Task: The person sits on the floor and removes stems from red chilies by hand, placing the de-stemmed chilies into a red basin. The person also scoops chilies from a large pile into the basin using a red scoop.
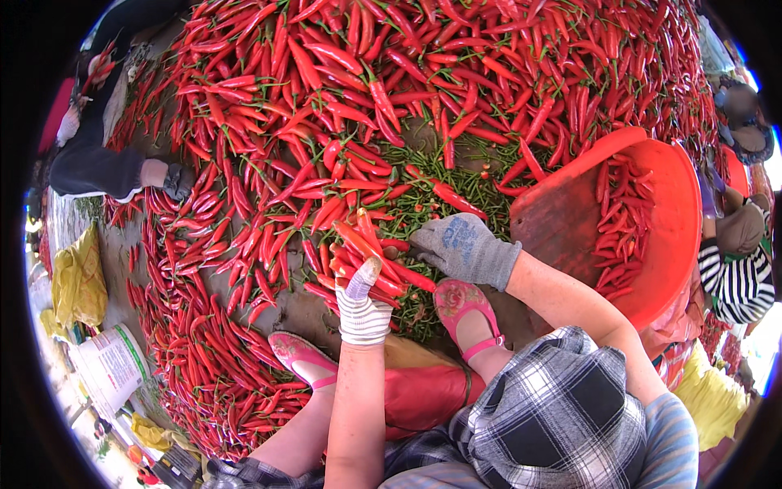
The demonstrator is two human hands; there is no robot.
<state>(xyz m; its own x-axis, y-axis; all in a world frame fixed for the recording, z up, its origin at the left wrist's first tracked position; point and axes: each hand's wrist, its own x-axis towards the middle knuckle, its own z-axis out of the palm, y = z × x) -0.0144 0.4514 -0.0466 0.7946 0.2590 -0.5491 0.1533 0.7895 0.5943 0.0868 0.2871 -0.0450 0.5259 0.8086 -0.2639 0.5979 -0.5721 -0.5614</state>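
My left hand (pixel 365 305), in a white striped glove, grips a bunch of red chili peppers (pixel 360 241). Several of their tips and ends stick out past the thumb. Just right of the bunch is my right hand (pixel 464 249) in a grey knit glove with blue print. Its fingers curl down over a heap of green chili stems (pixel 470 205), and whether they pinch anything is hidden. Beyond both hands spreads a large pile of red chili peppers (pixel 366 79). To the right, a red plastic basin (pixel 678 232) stands tilted, with red chili peppers (pixel 623 226) inside.
Pink shoes (pixel 467 308) flank the stem heap, with a red bundle (pixel 421 394) between my legs. More chilies (pixel 208 360) lie at left, near a white bucket (pixel 113 367) and a yellow sack (pixel 79 278). Another person's hand (pixel 178 182) reaches in from the left; someone in stripes (pixel 742 284) sits right.
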